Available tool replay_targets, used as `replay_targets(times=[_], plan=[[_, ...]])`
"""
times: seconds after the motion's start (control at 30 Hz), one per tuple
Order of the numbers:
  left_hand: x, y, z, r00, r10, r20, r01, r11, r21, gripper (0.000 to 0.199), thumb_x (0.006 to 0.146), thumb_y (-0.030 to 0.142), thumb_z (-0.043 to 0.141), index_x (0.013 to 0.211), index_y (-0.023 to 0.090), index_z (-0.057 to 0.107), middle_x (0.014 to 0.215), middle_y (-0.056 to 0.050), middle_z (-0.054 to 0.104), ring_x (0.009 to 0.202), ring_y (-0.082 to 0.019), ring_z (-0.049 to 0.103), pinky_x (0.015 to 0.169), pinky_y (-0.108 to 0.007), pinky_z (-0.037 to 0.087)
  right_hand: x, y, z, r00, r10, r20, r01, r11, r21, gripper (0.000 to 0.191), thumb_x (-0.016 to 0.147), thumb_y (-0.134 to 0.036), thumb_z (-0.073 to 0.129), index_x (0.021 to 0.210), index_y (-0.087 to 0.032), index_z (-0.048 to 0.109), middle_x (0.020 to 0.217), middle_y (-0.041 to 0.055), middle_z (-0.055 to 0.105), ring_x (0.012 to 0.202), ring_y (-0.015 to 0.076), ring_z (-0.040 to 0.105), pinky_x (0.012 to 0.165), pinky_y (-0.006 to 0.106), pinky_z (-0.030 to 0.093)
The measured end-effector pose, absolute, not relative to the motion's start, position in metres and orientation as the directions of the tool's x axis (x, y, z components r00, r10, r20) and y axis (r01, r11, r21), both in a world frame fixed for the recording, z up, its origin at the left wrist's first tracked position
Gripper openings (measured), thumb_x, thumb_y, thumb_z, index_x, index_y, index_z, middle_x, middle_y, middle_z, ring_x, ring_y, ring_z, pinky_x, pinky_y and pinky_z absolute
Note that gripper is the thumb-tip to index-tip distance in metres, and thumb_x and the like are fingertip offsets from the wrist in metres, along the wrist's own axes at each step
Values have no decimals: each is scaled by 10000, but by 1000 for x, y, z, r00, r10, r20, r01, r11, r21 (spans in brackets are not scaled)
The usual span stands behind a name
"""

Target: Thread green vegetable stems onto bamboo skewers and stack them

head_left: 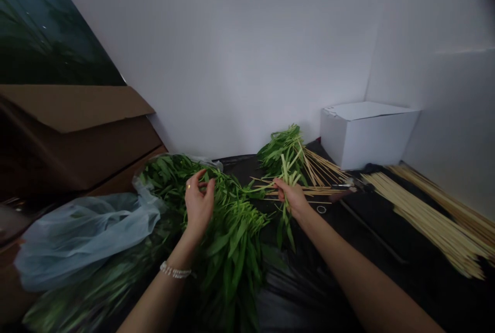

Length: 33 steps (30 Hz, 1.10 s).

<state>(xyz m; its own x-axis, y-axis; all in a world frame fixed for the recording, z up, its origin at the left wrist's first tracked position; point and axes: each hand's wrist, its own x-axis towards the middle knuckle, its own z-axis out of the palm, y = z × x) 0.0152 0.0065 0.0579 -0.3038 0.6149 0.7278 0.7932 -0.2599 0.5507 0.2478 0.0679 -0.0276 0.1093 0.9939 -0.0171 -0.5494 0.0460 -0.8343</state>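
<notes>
My right hand (293,199) is closed around a small bunch of water spinach (288,170), its pale cut stems pointing up and its leaves hanging below the fist. Over the heap of loose water spinach (232,230) is my left hand (199,204), with a ring and a beaded bracelet. Its fingers are loosely curled, thumb and fingertips apart, and nothing shows between them. Behind my right hand lies a pile of greens on skewers (280,147). Thin bamboo sticks (323,165) fan out from that pile to the right.
At left a clear plastic bag (93,230) lies near an open cardboard box (85,152). A white box (371,132) stands in the back right corner. Bundles of long pale sticks (429,214) lie at right on the dark surface. A small ring (321,210) rests near my right wrist.
</notes>
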Motion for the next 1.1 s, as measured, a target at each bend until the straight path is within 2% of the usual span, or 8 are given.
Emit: replay_targets(times=[0.1, 0.23, 0.33, 0.37, 0.43, 0.67, 0.8, 1.1], plan=[[19, -4, 57, -211, 546, 811, 840, -323, 436, 206, 858, 313, 610, 1009, 173, 628, 1003, -59, 569, 741, -140, 579, 649, -276, 493, 249, 69, -30, 104, 995, -1, -541, 55, -839, 370, 536, -440, 844, 648, -155, 636, 491, -17, 606, 319, 42, 354, 308, 205, 250], [38, -21, 49, 107, 435, 894, 901, -423, 98, 110, 854, 280, 653, 917, 191, 667, 871, -31, 557, 771, -152, 561, 722, -293, 467, 250, 70, -31, 83, 996, -13, -556, 36, -831, 360, 537, -429, 842, 658, -150, 649, 510, -11, 623, 330, 42, 369, 313, 197, 250], [50, -29, 41, 416, 350, 839, 843, -493, -213, 95, 842, 247, 676, 931, 218, 692, 791, -20, 591, 755, -162, 547, 708, -302, 422, 250, 69, -30, 77, 997, -28, -571, 21, -821, 359, 532, -421, 846, 656, -144, 655, 532, -6, 633, 337, 40, 376, 310, 191, 254], [52, -30, 39, 502, 347, 792, 810, -510, -290, 96, 846, 235, 670, 938, 227, 697, 780, -19, 609, 745, -163, 542, 696, -305, 403, 250, 68, -29, 74, 997, -36, -578, 13, -816, 358, 526, -415, 850, 654, -142, 655, 534, -6, 633, 339, 39, 376, 308, 190, 255], [55, -28, 35, 587, 381, 714, 776, -514, -364, 119, 864, 213, 644, 965, 233, 704, 783, -24, 640, 739, -169, 536, 678, -312, 373, 250, 68, -27, 60, 997, -57, -601, -9, -799, 356, 514, -398, 860, 653, -143, 653, 536, -10, 630, 341, 37, 376, 305, 186, 256], [53, -4, 29, 479, 509, 716, 870, -383, -310, 166, 887, 203, 605, 989, 241, 731, 826, -53, 655, 784, -198, 530, 706, -334, 367, 250, 65, -22, -12, 998, -69, -642, -60, -764, 349, 531, -374, 864, 615, -147, 613, 537, -22, 615, 344, 22, 362, 302, 168, 252], [55, 1, 25, 459, 524, 717, 883, -356, -305, 178, 900, 247, 602, 1023, 257, 729, 840, -52, 667, 804, -202, 539, 706, -341, 353, 249, 64, -21, -47, 997, -66, -648, -81, -757, 329, 562, -355, 853, 631, -146, 609, 539, -24, 611, 337, 20, 352, 296, 162, 245], [56, 7, 23, 420, 608, 674, 903, -356, -240, 158, 906, 275, 585, 918, 245, 740, 827, -55, 658, 815, -207, 548, 692, -343, 356, 250, 63, -19, -85, 992, -94, -659, -127, -741, 308, 610, -341, 846, 637, -146, 608, 551, -31, 602, 355, 19, 380, 302, 140, 265]])
